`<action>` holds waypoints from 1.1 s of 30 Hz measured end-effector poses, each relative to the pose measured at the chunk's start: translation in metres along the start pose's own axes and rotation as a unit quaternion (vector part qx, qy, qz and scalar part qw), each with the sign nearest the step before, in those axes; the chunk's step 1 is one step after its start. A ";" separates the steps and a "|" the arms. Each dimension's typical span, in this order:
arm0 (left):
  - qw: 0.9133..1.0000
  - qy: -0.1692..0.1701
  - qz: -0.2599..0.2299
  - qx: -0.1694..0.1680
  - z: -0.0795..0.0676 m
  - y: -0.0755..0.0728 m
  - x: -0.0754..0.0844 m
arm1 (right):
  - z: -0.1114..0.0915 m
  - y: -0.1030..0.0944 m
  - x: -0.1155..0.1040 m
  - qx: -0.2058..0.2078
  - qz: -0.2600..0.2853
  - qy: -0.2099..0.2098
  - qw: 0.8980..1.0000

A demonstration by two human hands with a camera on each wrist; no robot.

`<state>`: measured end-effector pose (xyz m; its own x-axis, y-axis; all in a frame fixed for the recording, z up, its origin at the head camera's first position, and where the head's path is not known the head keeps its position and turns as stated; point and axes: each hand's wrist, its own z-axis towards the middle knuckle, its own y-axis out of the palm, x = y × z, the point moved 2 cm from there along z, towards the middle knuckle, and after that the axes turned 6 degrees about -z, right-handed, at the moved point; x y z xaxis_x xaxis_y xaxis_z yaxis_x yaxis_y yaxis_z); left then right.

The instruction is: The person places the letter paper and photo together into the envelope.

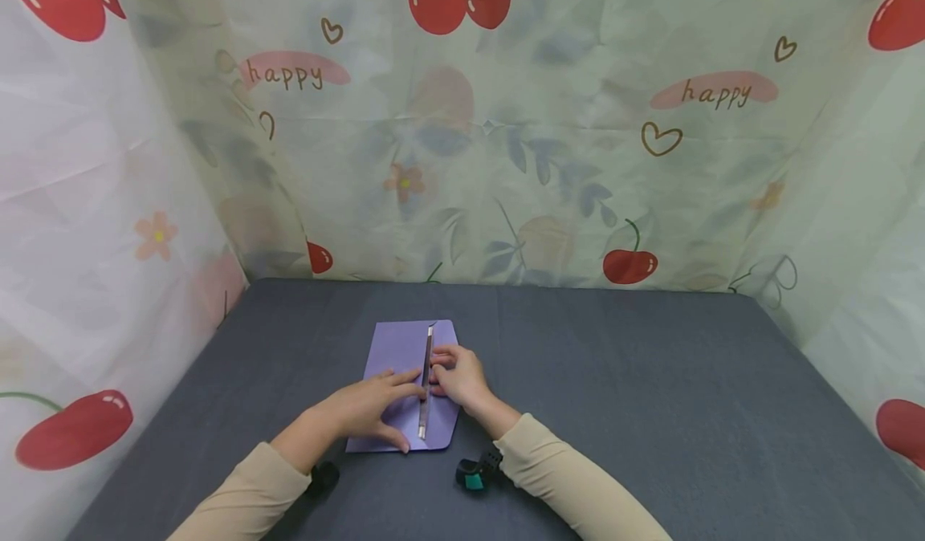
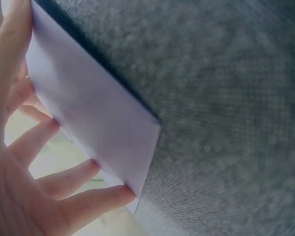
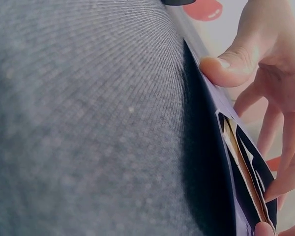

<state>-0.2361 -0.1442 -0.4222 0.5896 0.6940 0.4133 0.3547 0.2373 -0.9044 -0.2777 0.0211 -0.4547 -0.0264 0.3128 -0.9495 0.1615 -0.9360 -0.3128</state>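
A purple envelope [image 1: 396, 340] lies on the dark table, its long opening gaping toward the right. In the right wrist view tan and white paper edges [image 3: 243, 162] show inside the opening. My left hand [image 1: 364, 406] rests on the envelope with fingers spread and fairly straight, the thumb near its front edge. In the left wrist view those fingertips [image 2: 91, 166] touch the purple surface. At the opening my right hand [image 1: 462, 376] has curled fingers and thumb, pinching the envelope's edge. How far its fingertips reach inside is hidden.
A dark grey cloth covers the table [image 1: 614, 396]. Patterned curtains [image 1: 549, 124] with cherries stand behind it and at both sides. Black wrist straps, one with a green-marked device [image 1: 473, 477], hang under the forearms.
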 end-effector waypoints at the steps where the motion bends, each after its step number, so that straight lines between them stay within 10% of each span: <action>1: 1.000 -0.001 0.000 0.000 0.000 0.000 0.000 | 0.000 0.000 0.000 0.000 -0.001 -0.001 1.000; 33: 1.000 -0.006 -0.004 -0.007 0.001 0.001 -0.001 | -0.001 0.002 -0.002 -0.022 0.016 0.000 1.000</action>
<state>-0.2370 -0.1442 -0.4236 0.5774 0.7002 0.4200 0.3704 0.2338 -0.8990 -0.2761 0.0182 -0.4532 -0.0208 0.2832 -0.9588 0.2049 -0.9375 -0.2813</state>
